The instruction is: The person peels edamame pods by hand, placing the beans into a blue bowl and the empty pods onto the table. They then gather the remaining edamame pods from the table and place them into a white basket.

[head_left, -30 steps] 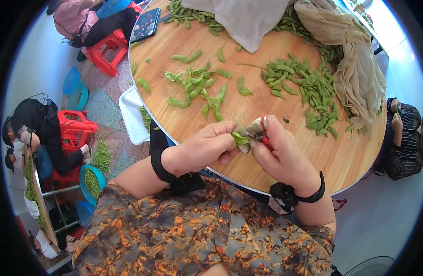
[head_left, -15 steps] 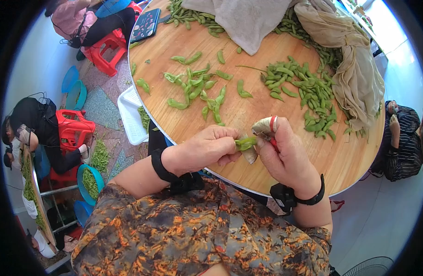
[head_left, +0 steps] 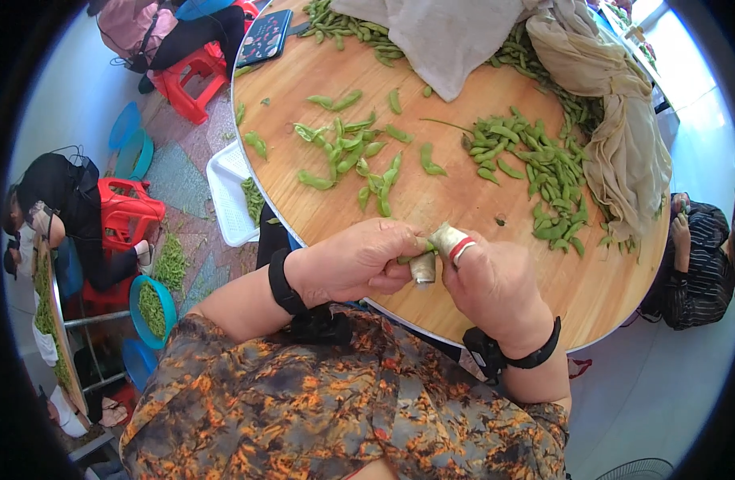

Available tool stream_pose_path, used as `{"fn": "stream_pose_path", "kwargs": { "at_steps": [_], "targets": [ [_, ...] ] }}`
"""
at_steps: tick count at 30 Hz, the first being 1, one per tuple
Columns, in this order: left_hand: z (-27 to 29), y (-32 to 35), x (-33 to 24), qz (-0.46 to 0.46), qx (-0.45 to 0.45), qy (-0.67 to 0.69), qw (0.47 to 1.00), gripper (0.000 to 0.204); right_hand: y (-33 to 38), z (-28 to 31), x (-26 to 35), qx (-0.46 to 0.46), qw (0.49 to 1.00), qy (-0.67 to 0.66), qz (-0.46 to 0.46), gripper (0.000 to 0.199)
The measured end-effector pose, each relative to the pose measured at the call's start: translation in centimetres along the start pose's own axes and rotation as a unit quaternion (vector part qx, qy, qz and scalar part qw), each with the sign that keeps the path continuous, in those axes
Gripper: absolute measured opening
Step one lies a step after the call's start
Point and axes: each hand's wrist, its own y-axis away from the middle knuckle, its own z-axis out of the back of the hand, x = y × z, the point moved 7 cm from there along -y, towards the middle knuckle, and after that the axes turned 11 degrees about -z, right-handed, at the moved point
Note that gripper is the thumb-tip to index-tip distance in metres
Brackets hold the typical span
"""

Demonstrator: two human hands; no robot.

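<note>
Above the near edge of the round wooden table (head_left: 463, 192), my left hand (head_left: 355, 260) is closed in a pinch on a green soybean pod (head_left: 428, 249), which my fingers mostly hide. My right hand (head_left: 499, 284) meets it at the pod's other end, its fingers closed. A pale wrap (head_left: 451, 242) with a red band covers a finger of my right hand. Another pale fingertip cover (head_left: 422, 269) shows between the hands; which hand wears it I cannot tell. Loose pods (head_left: 347, 148) lie scattered beyond my left hand, and a denser pile of pods (head_left: 531, 156) lies beyond my right.
A whitish towel (head_left: 447, 40) and a beige cloth (head_left: 623, 112) cover part of a large pod heap at the back. A dark flowered case (head_left: 265, 36) lies at the far left edge. Leftward stand a white basket (head_left: 223, 204), teal basins (head_left: 137, 296), red stools (head_left: 127, 212) and seated people.
My right hand has turned, so its wrapped finger now lies across the pod toward the left hand. Less of the pod shows. The view has shifted slightly.
</note>
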Motion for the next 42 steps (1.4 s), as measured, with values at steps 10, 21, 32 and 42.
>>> {"fn": "stream_pose_path", "kwargs": {
  "at_steps": [10, 21, 32, 42],
  "targets": [
    [-1.7, 0.1, -1.2, -0.15, 0.062, -0.227, 0.96, 0.023, 0.6, -0.5, -0.7, 0.035, 0.98, -0.167, -0.107, 0.029],
    [-4.4, 1.9, -3.3, -0.436, 0.058, -0.615, 0.654, 0.012, 1.3, -3.1, -2.1, 0.289, 0.632, -0.573, -0.436, 0.019],
    [-2.1, 0.7, -4.3, -0.276, 0.057, -0.558, 0.781, 0.024, 1.1, -2.3, -3.3, 0.079, 0.909, -0.322, -0.254, 0.027],
    [-1.5, 2.1, -3.2, -0.309, 0.077, -0.481, 0.817, 0.023, 0.1, -1.9, 2.7, 0.05, 0.982, -0.114, -0.139, 0.031]
  ]
}}
